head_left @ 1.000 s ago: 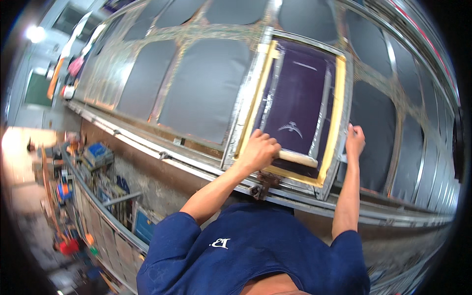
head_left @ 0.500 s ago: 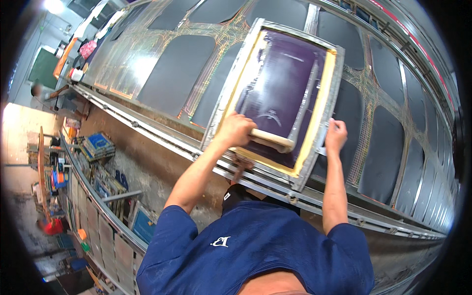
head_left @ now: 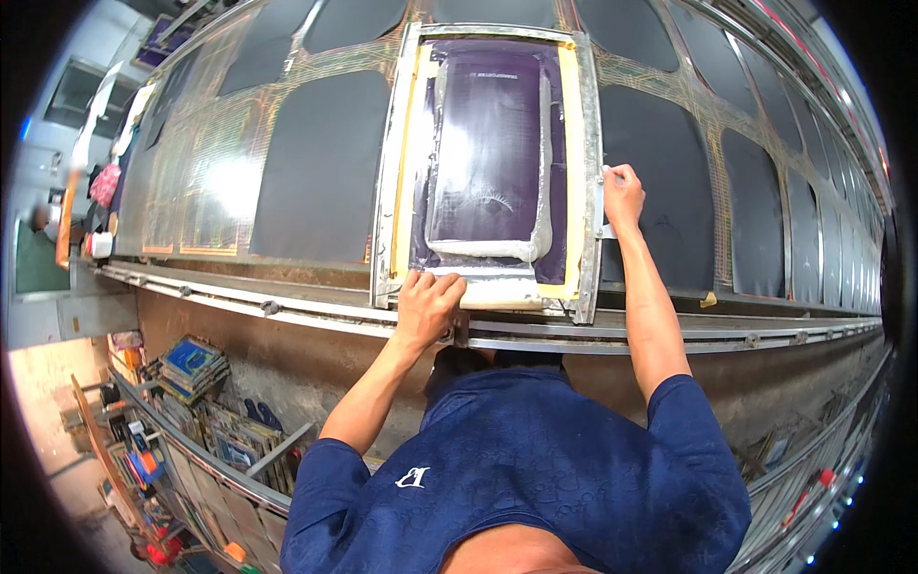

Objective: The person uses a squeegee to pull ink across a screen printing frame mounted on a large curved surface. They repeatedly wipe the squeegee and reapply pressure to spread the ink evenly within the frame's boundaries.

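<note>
A screen printing frame (head_left: 588,115) with metal edges and yellow tape borders rests on the long table in front of me. Its dark purple mesh (head_left: 488,143) has whitish clear ink smeared around a lighter middle panel. At the frame's near end, my left hand (head_left: 430,304) is closed over the left part of a pale squeegee (head_left: 502,289). On the right side, my right hand (head_left: 623,196) has curled fingers at a thin metal bracket (head_left: 601,206) along the frame's edge. Dark flat panels (head_left: 320,167) lie on the table to both sides of the frame.
A metal rail (head_left: 229,298) runs along the table's near edge. Behind me at left are stacked printing screens (head_left: 191,368) and a curved metal rack (head_left: 206,469). A white container (head_left: 98,245) stands at the table's left end, near a partly visible person (head_left: 43,220).
The squeegee has come with my left hand to the near end of the frame and lies flatter. My view has turned, so the frame looks straighter. My right hand remains at the frame's right side.
</note>
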Motion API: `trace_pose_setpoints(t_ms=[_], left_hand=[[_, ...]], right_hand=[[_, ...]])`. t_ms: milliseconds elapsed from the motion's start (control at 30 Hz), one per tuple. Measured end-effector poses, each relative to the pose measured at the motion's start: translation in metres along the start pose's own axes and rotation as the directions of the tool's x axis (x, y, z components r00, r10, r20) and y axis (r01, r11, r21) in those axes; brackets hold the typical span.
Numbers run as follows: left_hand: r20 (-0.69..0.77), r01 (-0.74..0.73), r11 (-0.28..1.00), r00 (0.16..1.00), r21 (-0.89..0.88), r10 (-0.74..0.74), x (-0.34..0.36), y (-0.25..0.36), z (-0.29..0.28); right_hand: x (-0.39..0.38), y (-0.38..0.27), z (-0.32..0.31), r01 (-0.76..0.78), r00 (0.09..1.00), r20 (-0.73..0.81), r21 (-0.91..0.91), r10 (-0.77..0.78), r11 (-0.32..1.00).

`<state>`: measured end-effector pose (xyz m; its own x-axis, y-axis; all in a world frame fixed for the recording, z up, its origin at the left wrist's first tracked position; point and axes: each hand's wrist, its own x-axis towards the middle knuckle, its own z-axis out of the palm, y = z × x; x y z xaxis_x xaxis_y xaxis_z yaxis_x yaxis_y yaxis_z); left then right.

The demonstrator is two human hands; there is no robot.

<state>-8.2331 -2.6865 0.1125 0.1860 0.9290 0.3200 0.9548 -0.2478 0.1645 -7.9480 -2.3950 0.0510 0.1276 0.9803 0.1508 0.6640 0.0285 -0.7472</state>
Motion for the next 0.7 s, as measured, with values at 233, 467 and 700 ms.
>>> trace_pose_setpoints(t_ms=[233, 467, 700], left_hand=[[0.007, -0.035, 0.999, 0.999, 0.001, 0.035, 0.07, -0.05, 0.024], [-0.089, -0.105, 0.994, 0.99, 0.033, 0.108, 0.26, -0.18, 0.094], [0.321, 0.084, 0.993, 0.945, -0.077, -0.055, 0.415, -0.243, 0.077]], right_hand=[[0.003, -0.001, -0.002, -0.045, 0.983, 0.173, -0.117, 0.065, 0.992], [0.109, -0.078, 0.012, 0.225, 0.892, 0.395, 0.028, -0.217, 0.974], [0.235, -0.174, 0.101, 0.637, 0.541, 0.714, -0.002, -0.445, 0.771]])
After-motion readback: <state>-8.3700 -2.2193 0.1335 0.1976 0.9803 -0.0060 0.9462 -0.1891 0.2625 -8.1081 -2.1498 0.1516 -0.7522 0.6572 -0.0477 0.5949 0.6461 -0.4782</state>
